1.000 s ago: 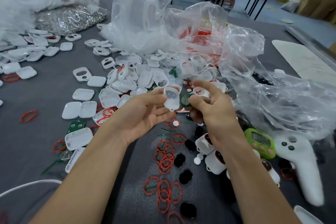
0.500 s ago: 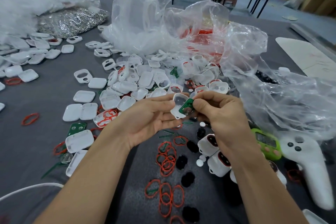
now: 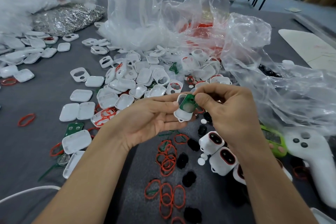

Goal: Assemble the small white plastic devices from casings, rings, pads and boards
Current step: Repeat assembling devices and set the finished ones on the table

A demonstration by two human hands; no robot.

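Grip first, from the head view: the left hand (image 3: 151, 120) is turned palm up above the grey tabletop (image 3: 32, 143) and holds a small white casing (image 3: 181, 116) between the thumb tip and the fingers under it, with the casing's loop end pointing down toward the person. The right hand (image 3: 231, 114) has its grip pressed together on a green board (image 3: 188, 104), thumb and forefinger pinching the board's upper right edge. The board lies against the casing's open face and covers most of it. Both hands are held over the middle of the tabletop. Just below them lie loose red rings (image 3: 167, 160) and black pads (image 3: 189, 178), and two white devices (image 3: 223, 162) with red-rimmed black windows stand beside the right wrist. Beyond the hands a heap of white casing halves (image 3: 138, 80) spills from crumpled clear plastic bags (image 3: 145, 14). Farther left sits a bag of shiny metal parts (image 3: 67, 18). On the right, near the right forearm, lie a green timer (image 3: 272, 142) and a white controller (image 3: 312, 162). A white cable (image 3: 27, 192) crosses the lower left corner.
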